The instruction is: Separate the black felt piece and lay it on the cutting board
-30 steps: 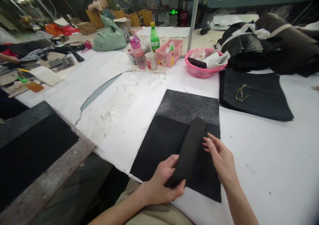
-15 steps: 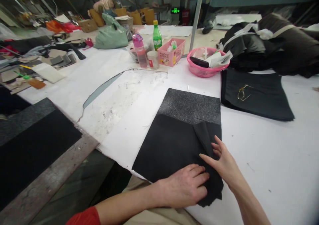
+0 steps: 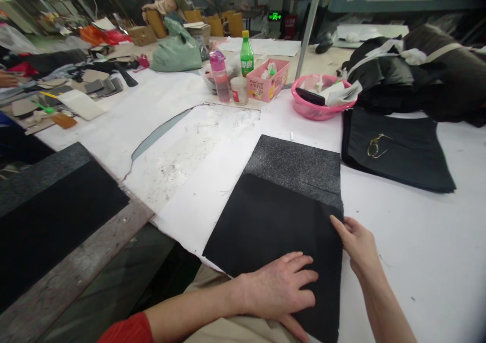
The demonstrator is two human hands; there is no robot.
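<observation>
A black fabric sheet [image 3: 273,221] lies flat on the white table [image 3: 398,221], covering the near part of a speckled grey sheet [image 3: 299,161]. My left hand [image 3: 281,290] presses flat on the black sheet's near end, fingers spread. At the sheet's right edge rests my right hand [image 3: 359,244], fingertips touching the fabric, holding nothing.
A stack of black fabric [image 3: 395,148] with a gold wire piece lies at the right. Behind stand a pink basin [image 3: 317,108], a pink box [image 3: 266,82], bottles [image 3: 246,54] and a cup. Dark sheets [image 3: 49,206] lie at the left. Another person sits at the far end.
The folded black piece held in my left hand a second ago has been unfolded and spread flat over the grey sheet. Both hands moved outward and smoothed it down.
</observation>
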